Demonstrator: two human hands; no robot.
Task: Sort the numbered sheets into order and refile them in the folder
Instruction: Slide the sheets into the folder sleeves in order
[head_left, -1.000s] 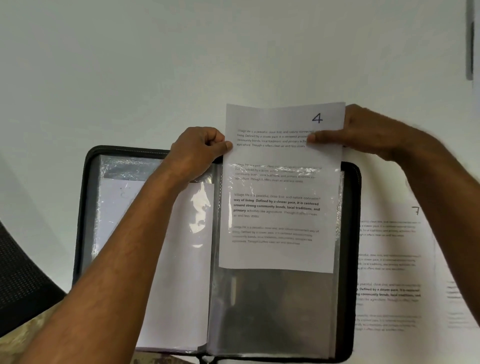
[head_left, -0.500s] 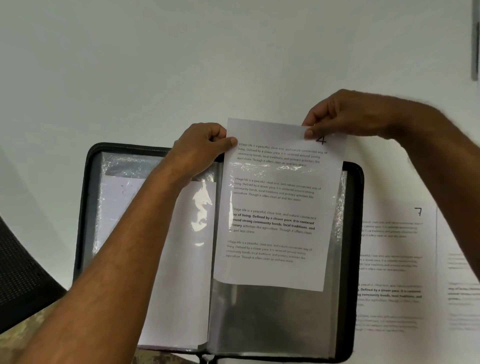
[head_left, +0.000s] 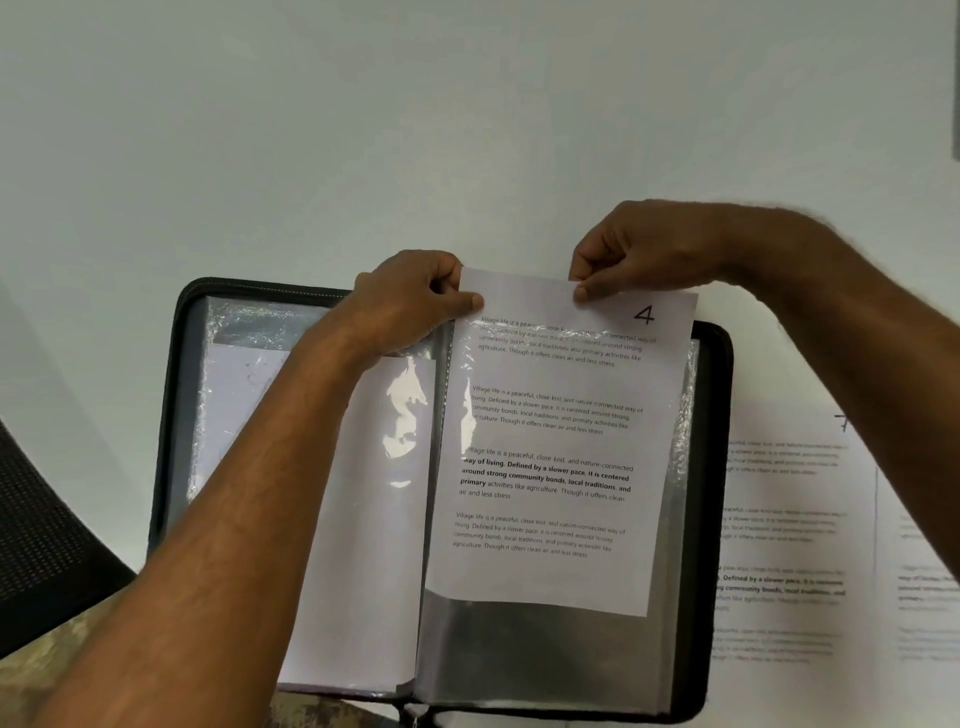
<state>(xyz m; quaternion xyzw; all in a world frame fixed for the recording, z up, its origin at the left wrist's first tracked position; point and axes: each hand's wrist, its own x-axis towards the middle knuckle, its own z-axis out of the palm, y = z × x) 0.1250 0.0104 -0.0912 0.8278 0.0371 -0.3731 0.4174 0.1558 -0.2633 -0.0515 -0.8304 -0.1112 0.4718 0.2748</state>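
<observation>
White table (head_left: 363, 130), open black folder (head_left: 176, 415), loose sheet 7 (head_left: 795, 519), dark mesh chair (head_left: 47, 551)

White sheet (head_left: 561, 457) is printed in black; black folder (head_left: 171, 441) at nine o'clock; white table (head_left: 363, 130) at twelve.

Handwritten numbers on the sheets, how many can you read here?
2. A 4 on the sheet that both hands pinch over the folder, and a blurry 7 on a loose sheet right of it. Other sheets' numbers are hidden or out of frame.
</observation>
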